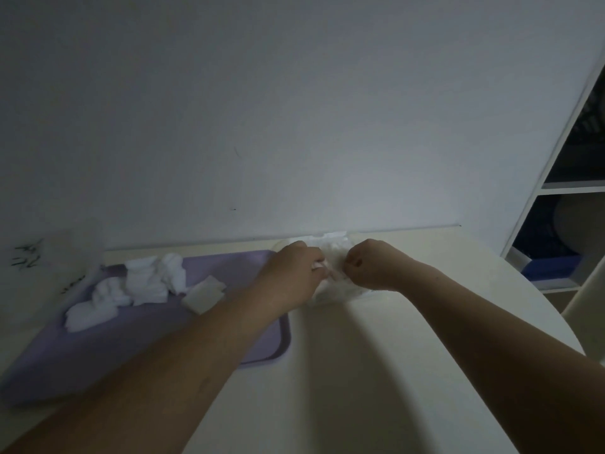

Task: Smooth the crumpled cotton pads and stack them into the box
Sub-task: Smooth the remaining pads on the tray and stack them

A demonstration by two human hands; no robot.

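Head view: two hands pinch one cotton pad.

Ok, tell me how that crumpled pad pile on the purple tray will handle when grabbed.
The crumpled pads look soft and floppy, so probably light and prone to sagging. Loosely heaped on the tray, several may lift or scatter together.

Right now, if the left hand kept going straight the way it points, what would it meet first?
The left hand points up and right, toward the clear box at its fingertips. It would likely meet that first, then the wall behind, though depth is unclear.
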